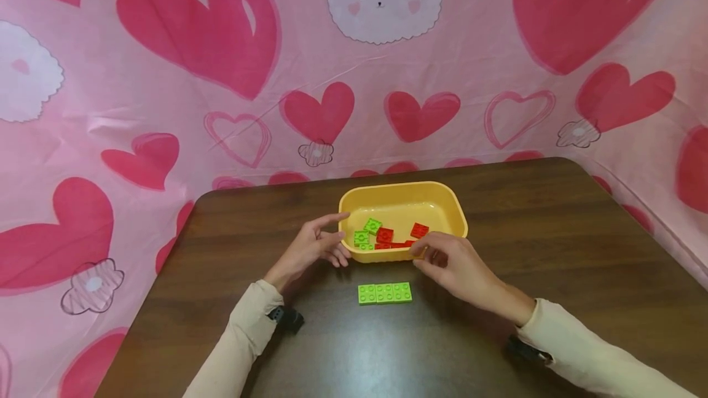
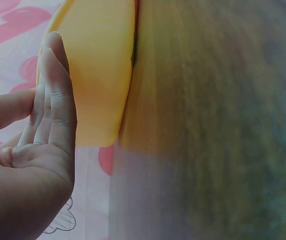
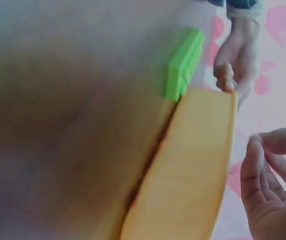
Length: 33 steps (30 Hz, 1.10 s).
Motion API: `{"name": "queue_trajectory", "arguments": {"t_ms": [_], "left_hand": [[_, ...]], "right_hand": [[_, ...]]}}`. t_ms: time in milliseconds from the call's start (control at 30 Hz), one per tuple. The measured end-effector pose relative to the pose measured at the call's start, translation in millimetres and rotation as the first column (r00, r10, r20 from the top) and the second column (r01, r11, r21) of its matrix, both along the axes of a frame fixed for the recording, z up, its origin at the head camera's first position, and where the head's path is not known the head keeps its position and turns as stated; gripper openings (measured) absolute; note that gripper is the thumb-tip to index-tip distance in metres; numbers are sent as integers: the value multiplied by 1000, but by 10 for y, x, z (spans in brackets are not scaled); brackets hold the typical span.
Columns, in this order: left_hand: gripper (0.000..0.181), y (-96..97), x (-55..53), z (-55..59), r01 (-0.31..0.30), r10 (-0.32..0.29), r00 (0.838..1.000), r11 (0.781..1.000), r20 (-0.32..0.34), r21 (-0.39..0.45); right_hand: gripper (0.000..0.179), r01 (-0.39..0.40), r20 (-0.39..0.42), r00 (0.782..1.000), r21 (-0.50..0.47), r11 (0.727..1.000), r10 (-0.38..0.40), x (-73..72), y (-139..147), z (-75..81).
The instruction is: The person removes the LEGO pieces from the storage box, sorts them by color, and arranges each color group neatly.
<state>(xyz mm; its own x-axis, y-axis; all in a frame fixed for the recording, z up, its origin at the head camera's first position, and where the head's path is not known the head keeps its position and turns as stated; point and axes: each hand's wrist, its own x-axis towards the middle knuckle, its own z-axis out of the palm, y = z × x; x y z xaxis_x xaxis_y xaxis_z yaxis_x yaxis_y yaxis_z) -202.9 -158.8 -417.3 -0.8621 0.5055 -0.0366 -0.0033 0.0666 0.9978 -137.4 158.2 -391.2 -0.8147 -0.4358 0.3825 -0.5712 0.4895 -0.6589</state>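
My left hand (image 1: pixel 321 241) is at the left end of a yellow plastic bin (image 1: pixel 458 214), its fingers mostly straight and touching the rim and outer wall. In the left wrist view the same fingers (image 2: pixel 60 110) lie along the wall. At the bin's front right my right hand (image 1: pixel 456 266) bends over the rim. Thumb and index fingertips meet in the right wrist view; whether something small sits between them is hidden. Near these fingers lies a red toy brick (image 1: pixel 420 230). Another red brick (image 1: pixel 385 235) and a green brick (image 1: pixel 372 226) lie further left inside.
In front of the bin, a row of green toy bricks (image 1: pixel 385 293) stands end to end on the dark wooden table (image 1: pixel 265 214). Several more red and green bricks line the bin's near wall. A pink heart-patterned cloth (image 1: pixel 243 66) hangs behind the table.
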Motion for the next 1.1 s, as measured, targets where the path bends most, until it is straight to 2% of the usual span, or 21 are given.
{"name": "queue_trajectory", "arguments": {"t_ms": [267, 500, 633, 900, 1000, 1100], "left_hand": [[51, -4, -9, 0, -8, 8, 1000, 1000, -2, -5], [51, 3, -15, -6, 2, -2, 1000, 1000, 5, 4], [51, 4, -16, -11, 4, -4, 1000, 1000, 11, 7], [50, 2, -18, 0, -2, 2, 1000, 1000, 4, -11], [50, -1, -14, 6, -8, 8, 1000, 1000, 9, -15], [50, 4, -9, 10, -11, 11, 1000, 1000, 14, -16]], "right_hand": [[19, 54, -52, 997, -39, 998, -56, -239, 28, 116], [18, 72, -32, 997, -45, 996, -74, -410, -7, 130], [16, 68, -16, 998, -38, 997, -68, -492, -53, 159], [13, 82, -45, 996, 3, 997, -82, -718, -160, 204], [13, 62, -20, 998, 29, 998, -61, -791, -205, 210], [16, 29, 37, 999, 71, 997, -32, -849, -243, 213]]}}
